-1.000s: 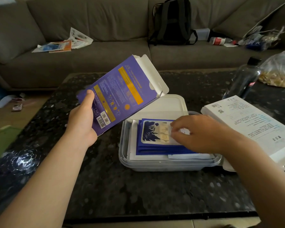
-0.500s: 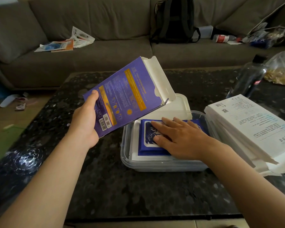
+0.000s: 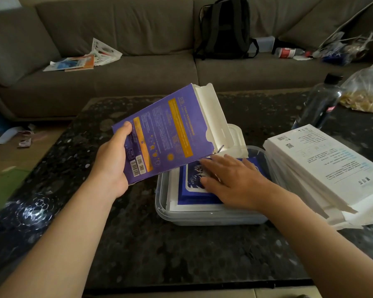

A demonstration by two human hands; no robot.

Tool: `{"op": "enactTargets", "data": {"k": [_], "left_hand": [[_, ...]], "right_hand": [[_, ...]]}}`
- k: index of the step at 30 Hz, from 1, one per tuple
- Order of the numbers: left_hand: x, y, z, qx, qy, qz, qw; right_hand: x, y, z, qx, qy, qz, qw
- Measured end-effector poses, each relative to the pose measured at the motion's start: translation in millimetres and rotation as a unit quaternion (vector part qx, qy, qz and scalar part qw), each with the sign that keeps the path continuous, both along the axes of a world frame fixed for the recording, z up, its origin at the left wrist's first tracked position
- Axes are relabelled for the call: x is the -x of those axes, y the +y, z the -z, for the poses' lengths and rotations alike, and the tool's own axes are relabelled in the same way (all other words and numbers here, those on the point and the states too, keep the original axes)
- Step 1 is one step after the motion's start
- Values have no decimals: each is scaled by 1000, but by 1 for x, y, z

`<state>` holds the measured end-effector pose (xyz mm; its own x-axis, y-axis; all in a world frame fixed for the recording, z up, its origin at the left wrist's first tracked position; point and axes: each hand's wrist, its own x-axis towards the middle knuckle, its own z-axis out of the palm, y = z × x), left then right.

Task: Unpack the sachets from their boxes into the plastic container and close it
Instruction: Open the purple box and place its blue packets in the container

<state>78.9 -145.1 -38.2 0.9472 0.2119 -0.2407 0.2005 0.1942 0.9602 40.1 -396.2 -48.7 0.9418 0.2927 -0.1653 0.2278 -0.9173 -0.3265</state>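
Note:
A clear plastic container (image 3: pixel 205 218) sits on the dark stone table, holding a stack of blue sachets (image 3: pixel 191 190). My right hand (image 3: pixel 233 181) lies flat on top of the sachets with straight fingers, pressing them down. My left hand (image 3: pixel 111 160) grips a purple box (image 3: pixel 166 134) by its lower left edge, tilted above the container's left side, its white top flap open toward the container. The container's white lid (image 3: pixel 237 136) lies just behind it, partly hidden by the box.
A pile of white boxes (image 3: pixel 323 166) lies at the right, touching the container. A dark bottle (image 3: pixel 320 102) and a plastic bag (image 3: pixel 368 91) stand at the far right. Behind the table is a grey sofa with a black backpack (image 3: pixel 224 29) and papers (image 3: pixel 82 59).
My right hand went from pinching a sachet at the top of the stack to lying flat on it. The purple box in my left hand shifted slightly right, closer over the container.

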Motion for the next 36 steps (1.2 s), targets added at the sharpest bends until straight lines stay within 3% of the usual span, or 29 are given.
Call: {"op": "enactTargets", "data": {"k": [3,5,7,9,13,18,23,26,30,33,36], "left_hand": [[1,1,-4,-6,-3,-8,1000],[1,2,-6,-5,-11,-19,1000],[1,-1,-8,-9,-21,-27,999],[2,-6,-9,-14,-35,-26,999],[6,-13,-9,-36,-65,-34,997],[6,-13,-9,-49,-91,-52,993],[8,-17,-10,-67,-122,-20,990],[9,-19,-8,-85,-144,2,986],[9,-17,-5,-96,-146,6,985],[9,-17,-6,-101,-143,10,984],[8,-20,-7,-104,-144,26,984]], "right_hand": [[2,-5,-34,-175,-125,133,967],[7,-13,-61,-318,-229,187,901],[11,-19,-80,-481,-221,180,829],[15,-13,-84,-563,-163,145,797],[12,2,-73,-541,-104,121,825],[10,-1,-73,-516,-123,136,837],[11,5,-70,-565,1,120,816],[12,11,-65,-615,108,91,776],[10,14,-63,-636,146,125,747],[8,17,-65,-602,117,148,776],[8,14,-70,-486,19,182,855]]}}
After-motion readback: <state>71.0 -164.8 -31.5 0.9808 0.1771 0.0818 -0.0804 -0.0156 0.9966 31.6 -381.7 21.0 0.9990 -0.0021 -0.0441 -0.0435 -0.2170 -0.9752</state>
